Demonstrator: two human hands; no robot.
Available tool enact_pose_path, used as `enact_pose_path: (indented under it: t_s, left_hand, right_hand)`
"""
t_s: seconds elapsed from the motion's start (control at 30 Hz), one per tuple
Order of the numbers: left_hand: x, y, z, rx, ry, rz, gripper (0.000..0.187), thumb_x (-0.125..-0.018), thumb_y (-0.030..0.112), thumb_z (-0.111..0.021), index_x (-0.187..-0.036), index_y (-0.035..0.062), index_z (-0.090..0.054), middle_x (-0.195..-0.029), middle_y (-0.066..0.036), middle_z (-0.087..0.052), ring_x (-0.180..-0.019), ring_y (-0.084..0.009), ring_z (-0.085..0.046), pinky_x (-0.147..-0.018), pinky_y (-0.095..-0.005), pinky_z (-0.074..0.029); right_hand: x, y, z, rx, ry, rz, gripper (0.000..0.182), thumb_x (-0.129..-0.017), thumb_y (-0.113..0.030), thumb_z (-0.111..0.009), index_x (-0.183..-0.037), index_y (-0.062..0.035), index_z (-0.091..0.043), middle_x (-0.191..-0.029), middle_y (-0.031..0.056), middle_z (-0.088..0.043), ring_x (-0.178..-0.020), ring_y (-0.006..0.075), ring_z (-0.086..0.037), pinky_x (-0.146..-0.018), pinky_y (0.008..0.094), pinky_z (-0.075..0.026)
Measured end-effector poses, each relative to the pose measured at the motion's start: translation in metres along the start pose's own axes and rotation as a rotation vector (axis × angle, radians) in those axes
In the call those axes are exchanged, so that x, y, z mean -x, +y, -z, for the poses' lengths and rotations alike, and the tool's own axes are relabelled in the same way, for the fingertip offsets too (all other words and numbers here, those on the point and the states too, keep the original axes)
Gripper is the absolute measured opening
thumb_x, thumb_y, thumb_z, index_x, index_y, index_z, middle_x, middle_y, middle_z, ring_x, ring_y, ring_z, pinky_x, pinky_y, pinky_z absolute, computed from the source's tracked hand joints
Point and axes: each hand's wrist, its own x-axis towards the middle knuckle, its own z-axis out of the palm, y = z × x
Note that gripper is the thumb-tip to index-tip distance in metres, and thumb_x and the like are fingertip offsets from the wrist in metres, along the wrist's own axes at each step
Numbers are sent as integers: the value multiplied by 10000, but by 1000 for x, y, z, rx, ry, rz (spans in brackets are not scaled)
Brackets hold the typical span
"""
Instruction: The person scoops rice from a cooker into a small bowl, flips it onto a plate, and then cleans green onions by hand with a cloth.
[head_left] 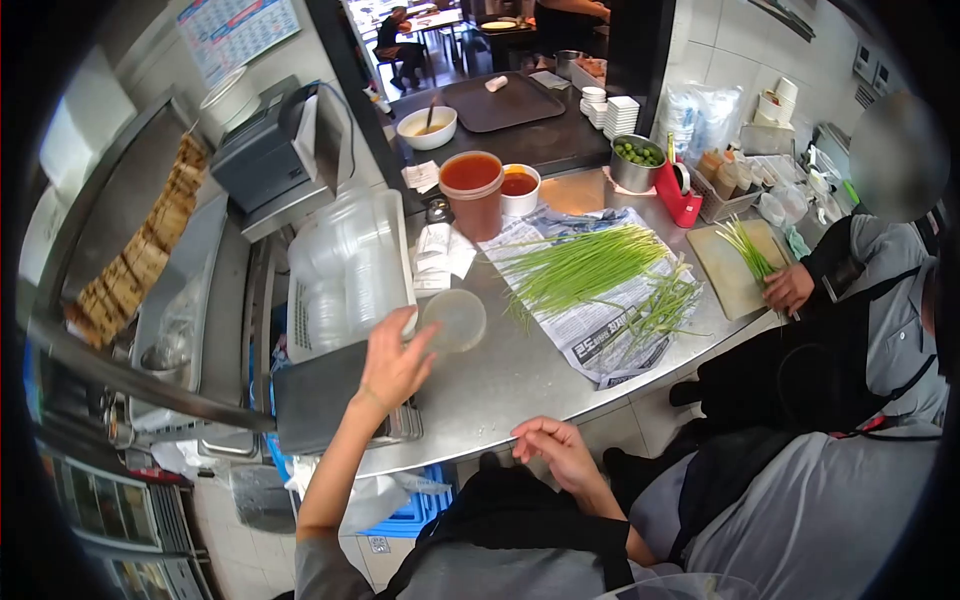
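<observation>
The tub (457,319) is touched over the counter (490,396) at 8 o'clock by the left hand (393,362); whether its fingers clamp cannot be told. At 5 o'clock, the right hand (558,453) is held loosely curled, fingertips apart. Scallions (590,262) are spread at 2 o'clock.

Round translucent plastic container (462,322), centre of the frame: one
Tall brown plastic sauce tub (474,215), upper centre: one
Short white sauce tub (520,207), upper centre: one
Deep white round bowl (420,142), upper centre: one
Dark rectangular serving tray (503,108), top centre: one
Pale rectangular cutting board (718,262), right of the frame: one
</observation>
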Motion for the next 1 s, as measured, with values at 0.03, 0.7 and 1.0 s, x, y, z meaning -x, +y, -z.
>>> enact_pose_path:
  t_s: [0.03,0.7,1.0]
  left_hand:
    - [-10,-5,-14,48,-84,-44,357,-719,135,-647,-1062,104,-551,-1188,-174,-424,-1075,-330,-430,-876,-414,-366]
    - [-1,-25,-66,734,-669,-226,291,-821,206,-568,-1078,74,-539,-938,-124,-553,-862,-312,-555,-741,-403,-444]
    - [-12,-3,-83,397,-659,-183,299,-818,275,-565,-1084,139,-556,-935,-73,-570,-898,-240,-561,-754,-370,-449]
  right_hand:
    - [-3,1,0,27,1,-6,177,-888,-78,-484,-980,20,-600,-788,82,-624,-698,106,-547,-674,222,-436]
    - [-110,-25,-26,197,116,152,224,-916,-125,-450,-1103,-29,-530,-744,42,-600,-563,74,-479,-554,220,-405]
    - [-121,-80,59,286,226,168,212,-899,-103,-468,-1070,-11,-553,-756,71,-613,-616,102,-515,-596,235,-428]
